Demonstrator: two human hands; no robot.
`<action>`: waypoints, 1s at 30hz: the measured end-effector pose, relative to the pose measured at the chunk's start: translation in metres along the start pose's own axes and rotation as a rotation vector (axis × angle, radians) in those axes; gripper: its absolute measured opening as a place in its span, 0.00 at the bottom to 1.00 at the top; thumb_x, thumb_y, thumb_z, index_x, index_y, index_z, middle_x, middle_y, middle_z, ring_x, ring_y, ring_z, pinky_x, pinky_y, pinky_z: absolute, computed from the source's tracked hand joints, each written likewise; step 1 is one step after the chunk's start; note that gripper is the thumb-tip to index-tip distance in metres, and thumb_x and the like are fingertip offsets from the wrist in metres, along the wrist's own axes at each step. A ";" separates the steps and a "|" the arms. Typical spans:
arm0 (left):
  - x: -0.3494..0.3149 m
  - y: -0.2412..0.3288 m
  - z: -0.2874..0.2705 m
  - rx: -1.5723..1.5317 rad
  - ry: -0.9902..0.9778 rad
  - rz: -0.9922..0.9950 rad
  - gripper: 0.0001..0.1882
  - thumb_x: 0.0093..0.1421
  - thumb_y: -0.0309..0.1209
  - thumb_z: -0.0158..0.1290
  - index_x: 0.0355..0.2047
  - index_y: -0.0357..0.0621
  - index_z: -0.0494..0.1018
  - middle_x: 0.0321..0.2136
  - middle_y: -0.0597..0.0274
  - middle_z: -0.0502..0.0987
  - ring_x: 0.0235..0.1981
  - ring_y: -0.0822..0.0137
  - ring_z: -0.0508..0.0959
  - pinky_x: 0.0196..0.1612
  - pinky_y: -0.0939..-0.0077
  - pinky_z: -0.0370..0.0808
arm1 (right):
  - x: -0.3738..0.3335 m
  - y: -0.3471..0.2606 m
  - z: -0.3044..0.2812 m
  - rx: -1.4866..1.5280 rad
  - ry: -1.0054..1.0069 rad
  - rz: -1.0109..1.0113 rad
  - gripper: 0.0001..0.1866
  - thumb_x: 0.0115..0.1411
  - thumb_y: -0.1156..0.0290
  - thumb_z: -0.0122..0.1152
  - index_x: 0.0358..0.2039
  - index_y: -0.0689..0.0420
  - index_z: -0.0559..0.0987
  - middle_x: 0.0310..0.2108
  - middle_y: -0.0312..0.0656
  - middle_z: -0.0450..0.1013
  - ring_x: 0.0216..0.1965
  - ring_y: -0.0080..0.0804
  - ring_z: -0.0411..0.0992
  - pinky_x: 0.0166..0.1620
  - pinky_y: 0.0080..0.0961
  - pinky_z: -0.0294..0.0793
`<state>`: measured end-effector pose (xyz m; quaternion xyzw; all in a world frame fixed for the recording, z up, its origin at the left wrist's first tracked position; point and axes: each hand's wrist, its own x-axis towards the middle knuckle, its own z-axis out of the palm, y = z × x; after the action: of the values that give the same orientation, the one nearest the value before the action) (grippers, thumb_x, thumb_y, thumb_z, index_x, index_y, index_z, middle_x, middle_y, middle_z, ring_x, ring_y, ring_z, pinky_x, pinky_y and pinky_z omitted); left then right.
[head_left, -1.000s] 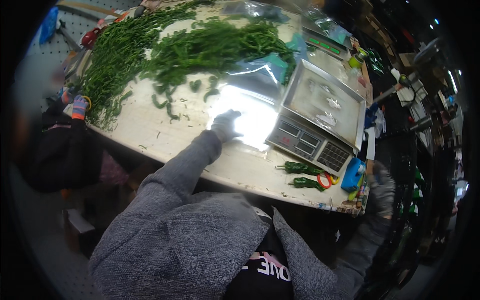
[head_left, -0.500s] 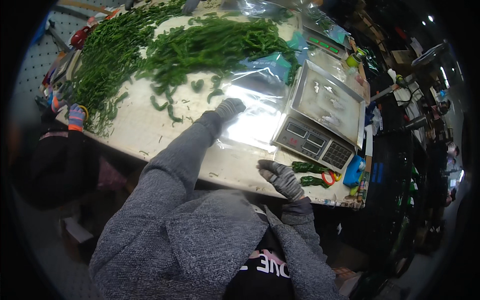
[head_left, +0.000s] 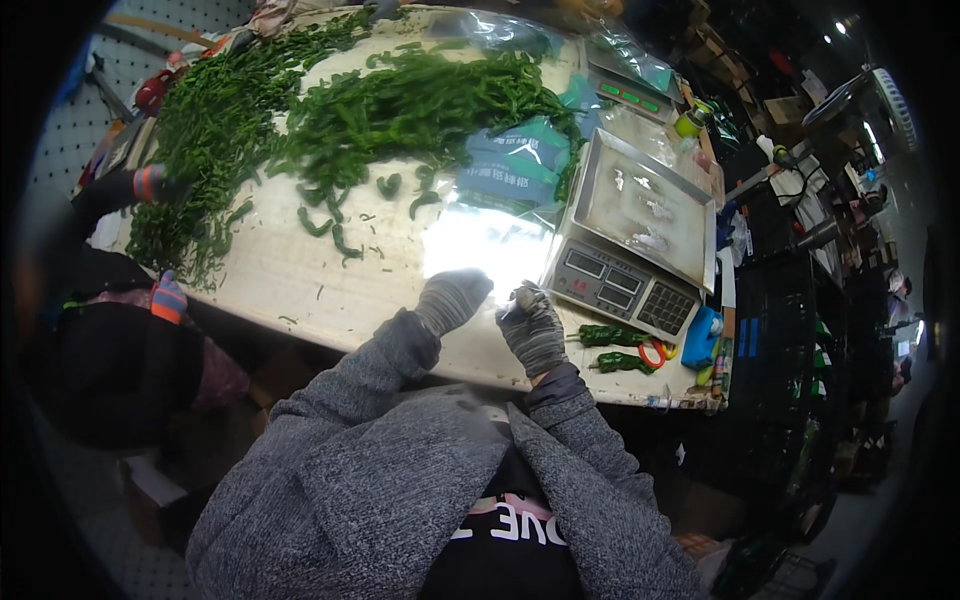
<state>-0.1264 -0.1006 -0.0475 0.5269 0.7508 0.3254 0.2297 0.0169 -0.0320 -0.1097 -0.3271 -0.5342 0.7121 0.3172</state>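
Clear plastic bag (head_left: 505,200), printed blue-green toward its far end, lies flat on the pale tabletop (head_left: 280,260) in front of me, between the heap of green peppers (head_left: 400,120) and the weighing scale (head_left: 635,240). Under the glare I can't tell whether it is one bag or several stacked. My gloved left hand (head_left: 452,300) is curled at its near edge, fingertips lost in the brightness, so I can't say whether they pinch the film. My gloved right hand (head_left: 533,330) is near it, thumb and fingers drawn together; a glint at the tips may be film, but I can't be sure I have hold of any. I judge the film light, limp and slick, likely to cling to itself and slide between gloved fingertips. It should crease rather than break, though a hard tug could stretch it. The near edge, pinched toward both corners, seems the best hold.
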 end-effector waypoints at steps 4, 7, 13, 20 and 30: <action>-0.015 0.005 0.005 -0.007 0.175 0.182 0.21 0.47 0.38 0.58 0.37 0.38 0.69 0.28 0.55 0.73 0.33 0.62 0.74 0.39 0.71 0.71 | -0.017 -0.026 0.012 -0.018 0.083 -0.021 0.06 0.54 0.74 0.50 0.33 0.59 0.71 0.26 0.37 0.67 0.27 0.24 0.65 0.31 0.19 0.66; -0.017 0.003 0.005 -0.208 -0.028 0.127 0.21 0.46 0.37 0.59 0.38 0.38 0.69 0.30 0.56 0.74 0.34 0.64 0.74 0.40 0.72 0.71 | -0.023 -0.028 0.011 -0.372 -0.039 -0.301 0.09 0.55 0.68 0.53 0.22 0.58 0.73 0.20 0.36 0.68 0.22 0.20 0.62 0.26 0.19 0.63; -0.012 -0.008 0.010 -0.190 -0.067 0.104 0.10 0.51 0.30 0.54 0.32 0.38 0.72 0.23 0.61 0.74 0.26 0.71 0.73 0.34 0.78 0.71 | -0.019 -0.026 -0.010 -0.500 0.003 0.020 0.05 0.51 0.79 0.50 0.31 0.61 0.70 0.25 0.34 0.66 0.24 0.24 0.66 0.25 0.21 0.67; -0.020 0.020 0.015 -0.010 0.000 0.276 0.14 0.51 0.35 0.51 0.32 0.37 0.69 0.33 0.53 0.71 0.37 0.60 0.70 0.42 0.72 0.68 | -0.017 0.013 -0.033 -0.042 0.110 0.021 0.09 0.53 0.67 0.57 0.22 0.60 0.72 0.18 0.34 0.67 0.20 0.20 0.63 0.25 0.18 0.64; -0.009 0.006 0.024 0.162 0.167 0.131 0.10 0.48 0.31 0.51 0.31 0.40 0.70 0.31 0.53 0.72 0.33 0.57 0.72 0.38 0.68 0.70 | -0.040 -0.029 -0.020 -0.144 0.254 0.136 0.15 0.48 0.61 0.63 0.23 0.61 0.73 0.18 0.34 0.68 0.19 0.19 0.64 0.24 0.14 0.63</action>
<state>-0.1030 -0.1017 -0.0600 0.5627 0.7551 0.3209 0.1014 0.0593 -0.0467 -0.0803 -0.4719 -0.5162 0.6446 0.3089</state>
